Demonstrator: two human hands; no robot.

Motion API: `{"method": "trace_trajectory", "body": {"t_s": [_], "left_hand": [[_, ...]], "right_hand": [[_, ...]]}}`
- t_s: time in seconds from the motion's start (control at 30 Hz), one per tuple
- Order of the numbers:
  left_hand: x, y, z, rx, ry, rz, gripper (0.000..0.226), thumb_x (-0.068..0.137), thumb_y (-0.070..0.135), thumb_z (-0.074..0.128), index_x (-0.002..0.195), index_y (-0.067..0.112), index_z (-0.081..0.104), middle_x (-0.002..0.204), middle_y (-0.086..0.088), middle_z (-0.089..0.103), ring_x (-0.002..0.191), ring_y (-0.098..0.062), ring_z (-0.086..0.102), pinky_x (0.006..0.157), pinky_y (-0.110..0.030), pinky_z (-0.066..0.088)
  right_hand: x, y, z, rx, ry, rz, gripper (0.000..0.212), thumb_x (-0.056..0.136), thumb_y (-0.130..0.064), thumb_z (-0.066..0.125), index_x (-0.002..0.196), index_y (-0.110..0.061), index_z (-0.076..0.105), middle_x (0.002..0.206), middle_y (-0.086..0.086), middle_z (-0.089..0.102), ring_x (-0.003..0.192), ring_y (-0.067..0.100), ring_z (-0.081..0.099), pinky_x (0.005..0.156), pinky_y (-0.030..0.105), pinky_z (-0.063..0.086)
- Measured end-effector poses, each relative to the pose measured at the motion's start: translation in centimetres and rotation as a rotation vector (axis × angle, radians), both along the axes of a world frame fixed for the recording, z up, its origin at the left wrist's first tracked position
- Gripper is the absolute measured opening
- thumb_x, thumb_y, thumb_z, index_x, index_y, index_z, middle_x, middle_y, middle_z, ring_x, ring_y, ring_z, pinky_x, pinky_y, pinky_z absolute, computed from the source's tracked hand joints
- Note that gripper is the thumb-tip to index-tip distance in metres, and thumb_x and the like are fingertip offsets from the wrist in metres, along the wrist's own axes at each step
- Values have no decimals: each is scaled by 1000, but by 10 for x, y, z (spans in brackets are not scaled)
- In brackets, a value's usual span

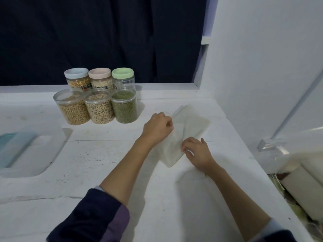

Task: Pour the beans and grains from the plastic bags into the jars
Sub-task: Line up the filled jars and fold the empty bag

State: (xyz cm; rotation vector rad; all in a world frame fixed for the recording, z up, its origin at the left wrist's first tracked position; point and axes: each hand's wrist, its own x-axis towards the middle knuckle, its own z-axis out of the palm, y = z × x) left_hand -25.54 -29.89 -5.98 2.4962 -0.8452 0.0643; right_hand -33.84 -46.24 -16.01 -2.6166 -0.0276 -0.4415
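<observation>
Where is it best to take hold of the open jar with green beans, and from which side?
Take the green bean jar round its straight wall, coming from its right. The rim is open and the fill nearly reaches it. Another open jar touches its left and a lidded jar stands behind.

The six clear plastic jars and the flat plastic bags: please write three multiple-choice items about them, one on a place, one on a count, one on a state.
1. Where does the clear plastic jar of green beans stand in the front row?
A. left end
B. middle
C. right end

2. How many of the six clear plastic jars wear a lid?
A. three
B. five
C. none

3. How are the flat translucent plastic bags under the hands?
A. full of grain
B. empty and flat
C. knotted shut

Answers:
1 C, it stands beside the middle jar, nearest the bags.
2 A, only the back row has lids.
3 B, they lie flat on the white counter, left hand and right hand on them.
</observation>
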Motion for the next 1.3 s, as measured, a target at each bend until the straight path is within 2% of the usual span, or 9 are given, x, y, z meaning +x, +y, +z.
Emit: {"method": "trace_trajectory", "body": {"t_s": [0.27, 0.4, 0.53, 0.7, 0.87, 1.0, 1.1, 1.2, 1.3], "left_hand": [[8, 13, -33, 145, 130, -156, 54, 81, -5, 50, 125, 27, 50, 139, 5, 35, 125, -19, 36, 95, -38, 41], [10, 29, -49, 37, 236, -62, 13, 91, 17, 58, 101, 18, 66, 132, 4, 36, 118, -20, 39, 98, -28, 33], [9, 36, -47, -62, 328, 51, 30, 94, 28, 56, 86, 3, 71, 110, -3, 52, 94, -17, 54, 84, -26, 41], [-1, 42, -37, -107, 538, -6, 27, 88, 5, 58, 62, 8, 65, 81, -12, 59, 75, -18, 59, 74, -28, 48], [-3, 43, -57, -9, 36, -160, 19, 75, -5, 64, 70, 10, 73, 113, 8, 40, 105, -11, 32, 92, -26, 33], [6, 52, -69, -94, 161, -302, 41, 62, -19, 41, 85, -1, 70, 111, -5, 60, 108, -5, 52, 97, -23, 41], [10, 58, -72, -153, 309, -249, 44, 73, -14, 34, 103, -5, 64, 114, -4, 56, 109, -2, 53, 92, -5, 36], [8, 55, -66, -106, 533, -213, 47, 81, -19, 50, 120, 6, 50, 105, 3, 50, 97, -12, 49, 65, -3, 42], [10, 56, -61, -77, 639, -216, 57, 77, -6, 71, 119, 23, 43, 102, 14, 55, 97, -8, 52, 68, -7, 43]], "right_hand": [[-10, -20, 3, 46, -50, -27, 39, 72, 16, 54, 96, -9, 71, 122, 3, 64, 127, 20, 49, 110, 51, 16], [-8, -16, -3, -29, -225, 23, 49, 52, 9, 54, 91, -16, 67, 106, 12, 66, 97, 34, 61, 83, 48, 46], [-7, -2, 0, -23, -179, 33, 37, 54, 2, 53, 83, -14, 69, 93, 9, 61, 75, 32, 62, 69, 42, 47], [-9, -14, 4, 129, -6, -1, 46, 68, 12, 44, 96, -13, 71, 112, 0, 58, 109, 17, 56, 93, 35, 21], [-13, -29, 11, 318, 178, 119, 67, 74, 21, 54, 90, -41, 71, 123, -13, 48, 120, 7, 48, 115, 58, 13], [-12, -31, 15, 272, 301, 157, 80, 76, 16, 57, 83, -63, 62, 124, -16, 33, 129, 6, 37, 113, 59, 11], [-14, -30, 26, 292, 334, 160, 56, 76, 7, 67, 84, -48, 69, 116, -13, 41, 120, 11, 45, 111, 40, 28], [-15, -27, 38, 410, 222, 113, 5, 85, 1, 63, 84, -1, 68, 87, 11, 58, 87, 26, 55, 73, 21, 40], [-3, -21, 35, 504, 136, -102, 41, 93, -28, 60, 62, -6, 44, 62, 5, 38, 63, 18, 35, 62, 32, 22]]}}
